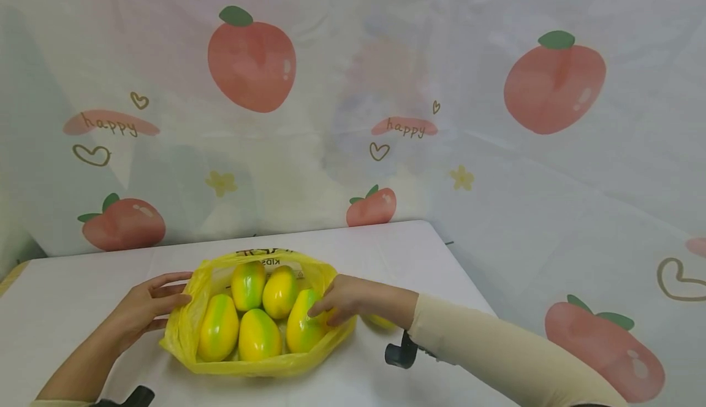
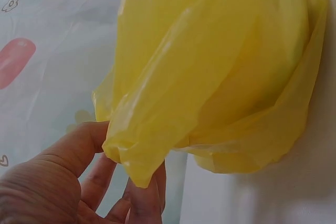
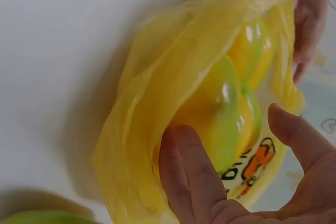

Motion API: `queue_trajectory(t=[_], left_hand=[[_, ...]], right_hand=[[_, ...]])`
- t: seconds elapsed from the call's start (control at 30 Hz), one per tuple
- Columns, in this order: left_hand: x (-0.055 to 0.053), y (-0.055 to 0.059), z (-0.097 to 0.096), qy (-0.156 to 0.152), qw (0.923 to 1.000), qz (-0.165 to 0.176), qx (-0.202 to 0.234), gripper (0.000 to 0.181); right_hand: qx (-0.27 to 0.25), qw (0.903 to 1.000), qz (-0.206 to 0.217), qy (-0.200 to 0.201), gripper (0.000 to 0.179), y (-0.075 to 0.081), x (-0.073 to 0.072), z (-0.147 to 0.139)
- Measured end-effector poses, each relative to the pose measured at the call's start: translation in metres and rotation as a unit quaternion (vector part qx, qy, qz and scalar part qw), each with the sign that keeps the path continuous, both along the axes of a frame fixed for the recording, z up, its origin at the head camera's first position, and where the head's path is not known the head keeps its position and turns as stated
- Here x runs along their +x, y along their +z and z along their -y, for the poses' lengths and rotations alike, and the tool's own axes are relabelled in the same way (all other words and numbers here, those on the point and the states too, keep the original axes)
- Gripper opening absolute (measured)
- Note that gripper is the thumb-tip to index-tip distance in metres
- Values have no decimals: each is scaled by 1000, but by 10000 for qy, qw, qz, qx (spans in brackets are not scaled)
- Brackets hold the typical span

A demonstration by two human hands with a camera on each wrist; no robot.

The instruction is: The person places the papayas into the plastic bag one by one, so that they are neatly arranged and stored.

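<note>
A yellow plastic bag [image 1: 190,339] lies on the table with its mouth spread wide, and several yellow-green mangoes [image 1: 260,336] sit inside it. At the bag's left side my left hand [image 1: 140,309] pinches the rim; in the left wrist view its thumb and fingers [image 2: 79,148] meet at a gathered corner of the plastic. My right hand [image 1: 342,296] reaches into the bag's right side, fingers touching the rightmost mango [image 1: 302,327]. In the right wrist view those fingers [image 3: 197,166] lie along that mango, while the thumb stands apart from it.
Another mango [image 1: 380,321] lies on the white table [image 1: 441,272] just right of the bag, partly hidden by my right wrist. Behind the table hangs a pale cloth [image 1: 331,149] printed with fruit and hearts. Dark camera mounts [image 1: 401,355] sit on both wrists.
</note>
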State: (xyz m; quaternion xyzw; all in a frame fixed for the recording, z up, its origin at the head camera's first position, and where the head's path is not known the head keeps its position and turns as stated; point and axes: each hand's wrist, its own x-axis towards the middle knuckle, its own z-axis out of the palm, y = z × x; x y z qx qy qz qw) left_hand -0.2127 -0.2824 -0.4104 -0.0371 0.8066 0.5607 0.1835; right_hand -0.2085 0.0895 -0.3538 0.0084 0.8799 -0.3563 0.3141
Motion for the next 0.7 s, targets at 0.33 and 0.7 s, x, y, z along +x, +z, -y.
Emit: queue_trajectory(t=[0.33, 0.7], left_hand=[[-1, 1, -1, -3, 10000, -12, -41, 80], [2, -1, -2, 59, 9999, 13, 88, 80]], right_hand=[[-459, 9982, -271, -292, 47, 32, -17, -38], [-465, 9957, -492, -630, 57, 26, -26, -107]])
